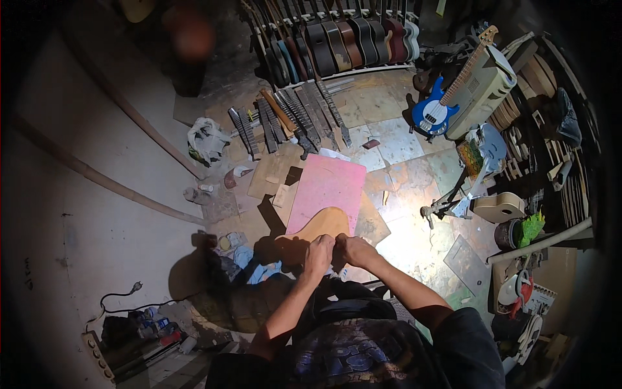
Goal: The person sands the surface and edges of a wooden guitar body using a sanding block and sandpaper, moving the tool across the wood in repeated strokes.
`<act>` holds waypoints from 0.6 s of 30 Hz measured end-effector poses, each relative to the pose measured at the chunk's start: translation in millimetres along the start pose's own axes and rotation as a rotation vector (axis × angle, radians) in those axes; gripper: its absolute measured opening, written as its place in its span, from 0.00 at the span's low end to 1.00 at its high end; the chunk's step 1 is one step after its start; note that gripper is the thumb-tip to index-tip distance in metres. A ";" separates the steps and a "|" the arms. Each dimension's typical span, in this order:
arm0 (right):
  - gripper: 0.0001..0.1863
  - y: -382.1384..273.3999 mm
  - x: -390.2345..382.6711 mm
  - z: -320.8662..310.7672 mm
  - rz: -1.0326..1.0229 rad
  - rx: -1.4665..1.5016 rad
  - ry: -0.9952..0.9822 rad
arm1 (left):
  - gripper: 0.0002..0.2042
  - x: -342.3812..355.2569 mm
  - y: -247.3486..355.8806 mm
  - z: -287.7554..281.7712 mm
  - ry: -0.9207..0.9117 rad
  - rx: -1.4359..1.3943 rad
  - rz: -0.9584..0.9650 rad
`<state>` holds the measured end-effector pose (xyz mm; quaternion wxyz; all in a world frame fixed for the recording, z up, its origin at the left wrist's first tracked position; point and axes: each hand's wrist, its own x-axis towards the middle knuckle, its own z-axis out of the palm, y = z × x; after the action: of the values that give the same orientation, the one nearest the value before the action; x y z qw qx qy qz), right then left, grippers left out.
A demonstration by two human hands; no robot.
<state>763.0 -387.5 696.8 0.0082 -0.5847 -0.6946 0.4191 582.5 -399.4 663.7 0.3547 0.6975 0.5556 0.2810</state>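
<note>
A light-wood guitar body, its rounded end pointing away from me, lies over the near part of a pink board. My left hand is closed at the near side of the wood. Close beside it, my right hand is also closed, with its fingertips turned inward toward the left. Whatever the fingers pinch between the two hands is too small or too hidden to name. My own shadow darkens the left part of the body.
Loose guitar necks lie beyond the board, before a rack of guitars. A blue bass guitar leans at the far right. Blue cloths lie left of my hands. An acoustic guitar body and wood-filled shelves stand right.
</note>
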 end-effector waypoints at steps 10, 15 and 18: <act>0.14 3.6 -14.8 21.6 0.134 0.382 -0.025 | 0.04 -34.1 -5.8 1.5 0.020 0.049 0.228; 0.12 -7.9 -16.9 35.2 0.166 0.438 -0.017 | 0.05 -43.1 -7.9 -14.1 -0.038 0.104 0.131; 0.11 -7.0 -21.7 28.2 -0.081 0.124 0.130 | 0.06 -40.2 11.4 -21.7 -0.035 0.166 0.063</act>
<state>750.0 -421.2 693.1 0.1063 -0.5805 -0.6883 0.4219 562.9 -436.1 685.8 0.2965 0.7464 0.5484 0.2327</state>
